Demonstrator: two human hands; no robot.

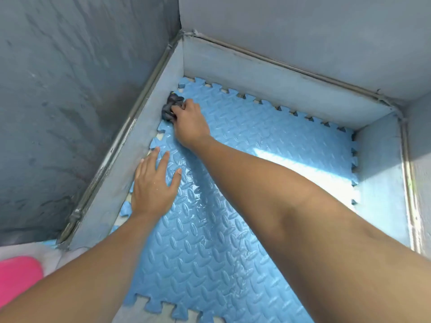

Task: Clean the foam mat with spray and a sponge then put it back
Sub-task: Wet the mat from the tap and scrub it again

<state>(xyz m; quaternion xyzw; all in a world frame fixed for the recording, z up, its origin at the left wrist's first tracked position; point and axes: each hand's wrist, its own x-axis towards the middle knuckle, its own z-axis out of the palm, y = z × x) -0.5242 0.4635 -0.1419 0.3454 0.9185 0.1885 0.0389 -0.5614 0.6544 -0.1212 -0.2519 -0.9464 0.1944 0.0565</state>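
A light blue foam mat with a raised tread pattern and jigsaw edges lies flat on the floor, fitted into a corner between low skirting walls. Its surface shines wet near the middle. My right hand reaches to the mat's far left corner and is shut on a dark grey crumpled sponge, pressing it against the mat beside the wall. My left hand lies flat, fingers spread, on the mat's left edge. No spray bottle is in view.
Grey-blue walls and a low ledge enclose the mat on the left, back and right. A pink object sits at the lower left on pale floor. A bright patch of sunlight crosses the mat.
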